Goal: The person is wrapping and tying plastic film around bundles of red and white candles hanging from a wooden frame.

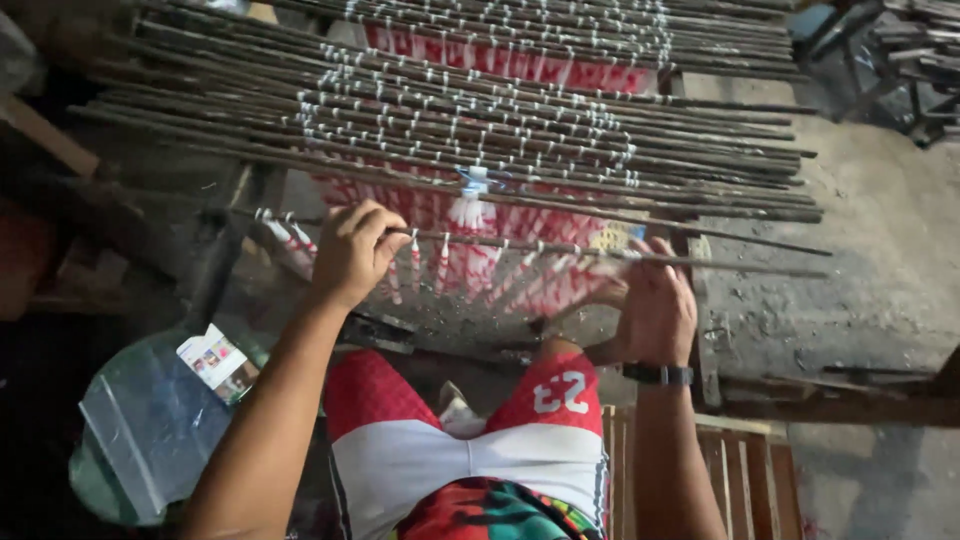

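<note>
**Many rods already tied, one more under the hands**

Two bare hands work on a single thin dark rod (600, 252) that runs across the near edge of a frame. The left hand (352, 252) is curled closed over the rod near its left end, knuckles up, fingers folded around the rod or the string there; I cannot tell which. The right hand (655, 305) sits further along, fingers bent and partly closed, pinching at the rod from below where the white strings (445, 262) hang; its exact grip is blurred. A dark wristwatch (660, 374) circles that wrist.

Just beyond the hands lies a wide mat of bound rods (480, 130), many rows deep, laced with columns of white knots, so a good deal of the weaving looks done. The rod in hand lies apart from that mat, with red-and-white weighted strings (540, 290) dangling loosely below it, which suggests this row is not yet tied in. How many rows remain cannot be told.

Further out, a wooden slatted seat (740, 470) is at the lower right, a clear plastic container (150, 430) at the lower left, and a rough concrete floor (880, 250) to the right.
</note>
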